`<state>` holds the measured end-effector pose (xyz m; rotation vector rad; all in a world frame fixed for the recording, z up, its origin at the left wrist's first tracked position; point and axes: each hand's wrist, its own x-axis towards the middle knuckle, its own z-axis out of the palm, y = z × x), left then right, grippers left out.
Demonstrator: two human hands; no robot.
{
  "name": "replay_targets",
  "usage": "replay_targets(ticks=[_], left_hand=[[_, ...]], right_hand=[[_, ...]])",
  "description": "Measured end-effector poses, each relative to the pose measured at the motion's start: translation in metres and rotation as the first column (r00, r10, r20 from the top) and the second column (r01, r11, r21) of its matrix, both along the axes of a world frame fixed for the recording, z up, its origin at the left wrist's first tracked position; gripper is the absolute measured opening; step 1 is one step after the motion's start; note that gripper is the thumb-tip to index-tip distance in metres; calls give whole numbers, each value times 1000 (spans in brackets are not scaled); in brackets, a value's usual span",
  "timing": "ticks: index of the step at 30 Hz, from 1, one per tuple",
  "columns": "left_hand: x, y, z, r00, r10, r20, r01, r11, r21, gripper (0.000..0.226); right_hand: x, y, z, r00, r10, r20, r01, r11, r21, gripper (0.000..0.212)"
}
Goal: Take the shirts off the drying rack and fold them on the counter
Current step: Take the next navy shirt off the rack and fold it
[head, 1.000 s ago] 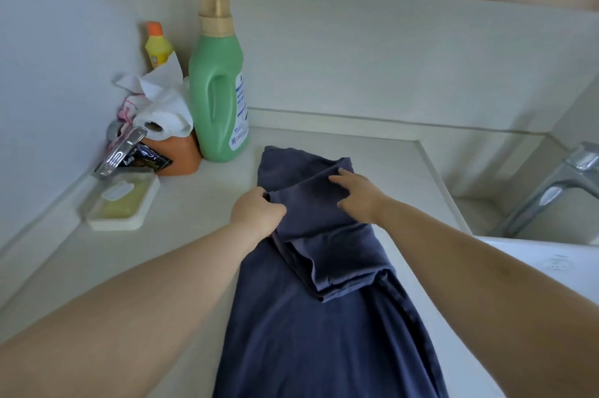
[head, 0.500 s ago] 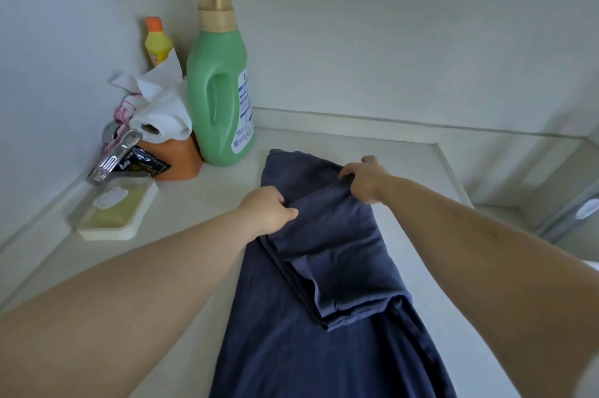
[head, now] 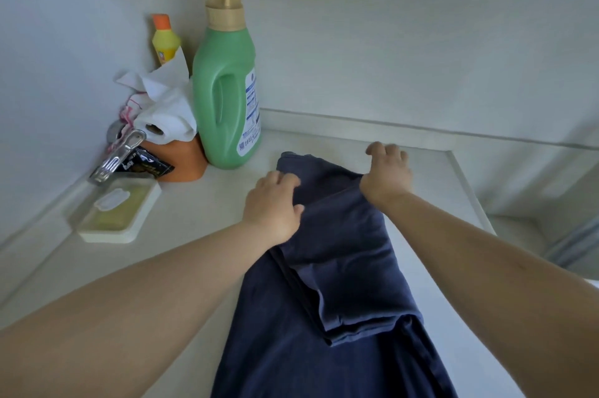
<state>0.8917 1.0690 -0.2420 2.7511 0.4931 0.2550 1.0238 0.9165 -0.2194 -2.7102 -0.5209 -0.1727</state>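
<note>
Shirt (head: 337, 268), dark blue, is lying lengthwise on the counter (head: 194, 203), a sleeve folded across it. The left hand (head: 275, 206) is pinching its far left edge; the right hand (head: 387, 175) is spreading loosely over the far right edge, seemingly just pressing. Both should be pulling outward from the grips, keeping the far hem straight.

One camera only, worn on the person's head, wide-angled, tipped forward and down over the tabletop (head: 201, 203). It sits close: both forearms reach in from the bottom edge, the wall rising just beyond the hands.
</note>
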Motion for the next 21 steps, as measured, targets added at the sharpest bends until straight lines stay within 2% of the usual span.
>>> replay_targets(ticks=[1, 3, 4, 6, 13, 15, 16, 18, 19, 21], left_hand=[[3, -1, -2, 996, -93, -16, 94, 994, 55, 56], [10, -2, -11, 949, -197, -247, 221, 972, 77, 70], [13, 0, -18, 915, -192, -355, 232, 970, 74, 76], [20, 4, -29, 887, -145, -437, 199, 977, 79, 84], [54, 12, -28, 883, -86, -462, 148, 984, 100, 91], [59, 13, -24, 892, -81, -445, 120, 991, 58, 90], [64, 15, -21, 923, -55, -382, 68, 997, 20, 86], [74, 23, -15, 979, 110, -174, -128, 987, -94, 71], [82, 28, -11, 973, 199, -117, -215, 967, -140, 66], [93, 39, -9, 945, 286, -161, -312, 935, -170, 65]], right_hand=[[-6, 0, -1, 994, 98, 39, -100, 995, 31, 53], [-20, -5, -17, 955, 288, -66, -295, 945, -141, 61], [-24, -9, -30, 941, 291, -174, -329, 910, -254, 69], [-19, -17, -50, 938, 212, -273, -305, 880, -365, 79], [18, -7, -52, 940, 199, -278, -275, 923, -268, 79], [24, -9, -51, 935, 214, -284, -268, 949, -167, 72], [27, -11, -48, 945, 207, -253, -229, 971, -63, 68], [36, -13, -38, 972, 99, -213, -71, 989, 133, 68], [41, -13, -31, 966, 31, -257, 17, 983, 181, 71], [49, -11, -22, 896, -41, -442, 140, 971, 192, 72]])
